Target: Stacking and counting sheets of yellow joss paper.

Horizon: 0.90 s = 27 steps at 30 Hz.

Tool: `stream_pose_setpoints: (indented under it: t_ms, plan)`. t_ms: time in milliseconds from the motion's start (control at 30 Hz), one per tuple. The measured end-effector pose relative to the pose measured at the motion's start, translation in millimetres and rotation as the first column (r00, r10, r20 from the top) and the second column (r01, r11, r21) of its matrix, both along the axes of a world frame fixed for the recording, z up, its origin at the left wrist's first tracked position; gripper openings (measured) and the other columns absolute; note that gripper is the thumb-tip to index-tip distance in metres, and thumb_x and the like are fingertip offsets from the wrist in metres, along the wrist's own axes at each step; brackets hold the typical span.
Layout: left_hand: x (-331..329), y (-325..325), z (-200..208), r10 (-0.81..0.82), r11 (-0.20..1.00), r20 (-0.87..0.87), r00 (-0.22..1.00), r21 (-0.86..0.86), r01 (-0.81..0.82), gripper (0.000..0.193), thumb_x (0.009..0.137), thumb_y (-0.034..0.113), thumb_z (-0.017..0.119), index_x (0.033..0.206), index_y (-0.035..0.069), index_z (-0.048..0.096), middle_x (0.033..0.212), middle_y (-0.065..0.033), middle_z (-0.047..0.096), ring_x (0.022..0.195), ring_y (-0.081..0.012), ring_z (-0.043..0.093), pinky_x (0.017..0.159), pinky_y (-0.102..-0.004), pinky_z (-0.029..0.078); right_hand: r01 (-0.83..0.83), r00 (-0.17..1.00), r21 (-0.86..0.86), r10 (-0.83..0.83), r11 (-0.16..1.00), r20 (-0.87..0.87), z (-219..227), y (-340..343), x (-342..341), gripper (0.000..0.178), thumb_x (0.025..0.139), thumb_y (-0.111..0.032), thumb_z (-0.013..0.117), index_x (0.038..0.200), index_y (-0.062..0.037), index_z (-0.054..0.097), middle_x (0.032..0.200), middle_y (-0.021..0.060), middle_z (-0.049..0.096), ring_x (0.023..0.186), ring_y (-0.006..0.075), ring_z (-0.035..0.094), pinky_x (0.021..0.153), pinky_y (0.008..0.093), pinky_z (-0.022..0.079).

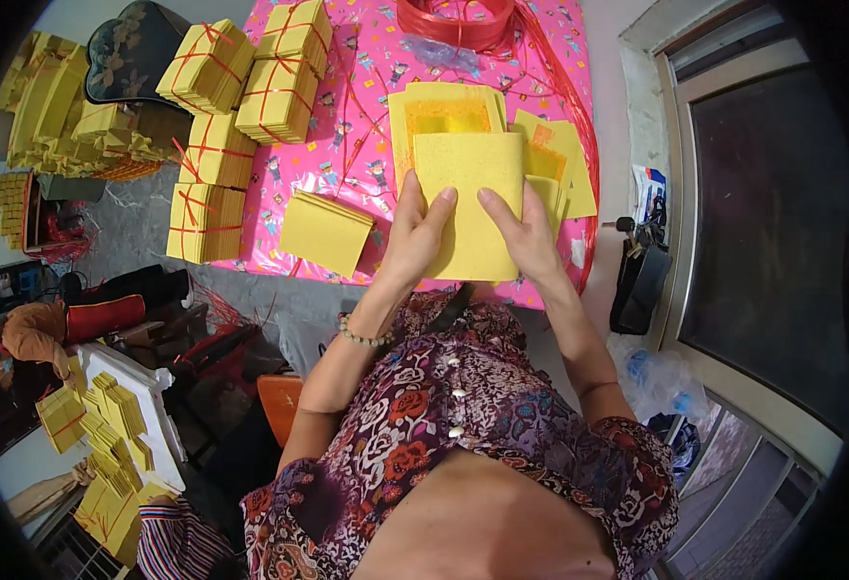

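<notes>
Between my two hands I hold a folded stack of yellow paper (pixel 470 213), upright over the near edge of the pink table. My left hand (pixel 419 227) grips its left edge with the thumb on the front. On the opposite edge, my right hand (pixel 523 232) does the same. Behind it lie yellow sheets with an orange printed patch (pixel 452 116), and more loose yellow sheets (pixel 571 159) fan out to the right. A small folded yellow stack (pixel 326 234) rests on the table to the left of my left hand.
Yellow paper bundles tied with red string (pixel 207 222) pile up along the pink tablecloth's (pixel 366 145) left side. A coil of red plastic string (pixel 455 24) sits at the far edge. At lower left, other people work at a white table (pixel 159 425) with yellow stacks. A glass door (pixel 773 213) stands right.
</notes>
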State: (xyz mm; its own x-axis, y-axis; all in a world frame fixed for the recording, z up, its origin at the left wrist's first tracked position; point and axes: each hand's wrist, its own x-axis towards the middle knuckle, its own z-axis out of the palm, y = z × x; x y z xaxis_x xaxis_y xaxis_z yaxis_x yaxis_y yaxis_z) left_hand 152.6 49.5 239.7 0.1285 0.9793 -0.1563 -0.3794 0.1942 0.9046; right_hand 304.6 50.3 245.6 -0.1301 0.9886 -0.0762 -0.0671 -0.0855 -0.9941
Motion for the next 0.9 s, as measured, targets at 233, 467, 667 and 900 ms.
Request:
stream_pose_setpoints:
  t_ms: [233,467,667,900]
  plan:
    - [-0.2,13.0,-14.8,0.066,0.995,0.101,0.993,-0.087,-0.058,0.042,0.096,0.002,0.05,0.133,-0.004,0.033,0.13,-0.0173,0.051,0.117,-0.021,0.052,0.098,-0.033,0.045,0.02,0.997,-0.189,-0.034,0.982,-0.072,-9.7,13.1,-4.0,0.041,0.095,-0.023,0.06,0.125,0.0029,0.052,0.109,0.0091,0.064,0.094,0.0125,0.062,0.081,0.0283,0.051]
    - [-7.5,20.1,-18.7,0.053,0.989,0.109,0.993,-0.146,-0.037,0.041,0.096,0.002,0.05,0.133,-0.005,0.033,0.129,-0.0175,0.051,0.117,-0.0218,0.053,0.098,-0.0338,0.045,-0.059,0.987,-0.271,0.016,0.961,-0.157,-24.3,24.0,-0.5,0.041,0.097,-0.032,0.057,0.119,0.0031,0.057,0.103,0.0071,0.066,0.089,0.0099,0.062,0.076,0.0259,0.051]
    - [-8.1,7.8,-18.1,0.07,0.997,-0.016,0.997,0.027,-0.07,0.043,0.095,0.003,0.05,0.134,-0.004,0.032,0.13,-0.0158,0.049,0.119,-0.0191,0.049,0.1,-0.032,0.041,-0.029,0.998,-0.152,0.019,0.988,-0.065,-18.7,27.7,6.1,0.037,0.098,-0.029,0.056,0.115,0.0034,0.059,0.095,0.0054,0.067,0.082,0.0077,0.061,0.072,0.0247,0.05]
    - [-8.8,-8.2,-10.6,0.101,0.989,-0.091,0.991,0.118,-0.09,0.045,0.097,0.004,0.048,0.137,-0.003,0.03,0.13,-0.0157,0.048,0.121,-0.0182,0.046,0.101,-0.0313,0.038,-0.03,1.0,-0.068,0.029,0.997,-0.012,-5.5,19.2,3.0,0.026,0.098,-0.02,0.056,0.11,0.0025,0.059,0.093,0.0033,0.065,0.082,0.0063,0.059,0.072,0.0227,0.048]
